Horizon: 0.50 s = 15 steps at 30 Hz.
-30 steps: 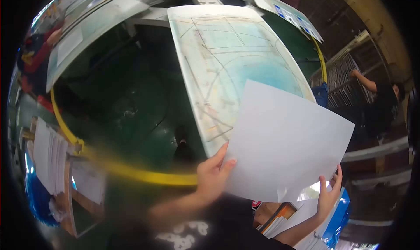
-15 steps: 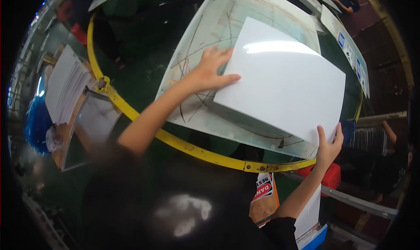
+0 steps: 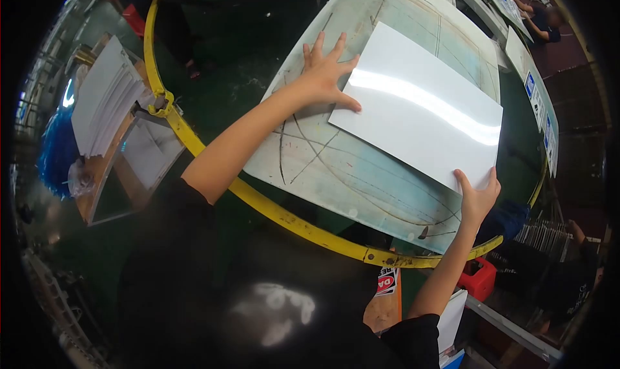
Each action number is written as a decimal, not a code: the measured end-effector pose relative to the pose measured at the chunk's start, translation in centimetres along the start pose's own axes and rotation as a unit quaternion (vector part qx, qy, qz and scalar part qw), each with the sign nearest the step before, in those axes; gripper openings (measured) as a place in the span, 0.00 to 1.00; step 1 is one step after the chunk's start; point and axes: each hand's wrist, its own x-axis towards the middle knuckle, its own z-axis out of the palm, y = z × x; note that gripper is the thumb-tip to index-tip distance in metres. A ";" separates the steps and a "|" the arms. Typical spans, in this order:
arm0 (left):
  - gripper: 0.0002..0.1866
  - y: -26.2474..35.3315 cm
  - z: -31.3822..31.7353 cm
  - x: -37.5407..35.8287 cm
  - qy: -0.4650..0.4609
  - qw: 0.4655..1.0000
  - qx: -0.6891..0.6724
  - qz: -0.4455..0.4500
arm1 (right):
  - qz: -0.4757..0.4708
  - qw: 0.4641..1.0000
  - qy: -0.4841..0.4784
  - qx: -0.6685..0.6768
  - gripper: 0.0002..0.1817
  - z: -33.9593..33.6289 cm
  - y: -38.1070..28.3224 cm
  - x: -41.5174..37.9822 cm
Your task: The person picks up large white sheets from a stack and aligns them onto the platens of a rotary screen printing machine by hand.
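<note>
A glossy white sheet (image 3: 413, 104) lies at a slant over a pale, scuffed board (image 3: 361, 168) marked with dark lines and curves. At the sheet's upper left edge is my left hand (image 3: 329, 75), its fingers spread over the board and its thumb against the edge. My right hand (image 3: 476, 194) has the lower right corner between thumb and fingers; part of its grip is hidden behind the sheet.
A yellow curved rail (image 3: 271, 210) runs around the board. Stacked white sheets (image 3: 106, 104) stand at the left beside blue plastic strands (image 3: 57, 152). A red container (image 3: 478, 278) sits below right. Labelled panels (image 3: 533, 84) and another person (image 3: 542, 23) are at the upper right.
The sheet's near side has come down, so it now lies flatter over the board. My right hand has moved down with its corner, and my left fingers are spread wider. The view has shifted.
</note>
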 end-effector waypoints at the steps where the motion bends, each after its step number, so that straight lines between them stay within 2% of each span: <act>1: 0.57 0.0 0.2 0.0 0.001 1.000 0.003 -0.001 | 0.004 1.000 -0.004 -0.002 0.52 0.1 0.2 0.1; 15: 0.54 -0.9 1.1 -0.1 0.021 0.998 0.050 0.019 | 0.001 0.999 -0.032 -0.008 0.53 1.5 0.5 -0.1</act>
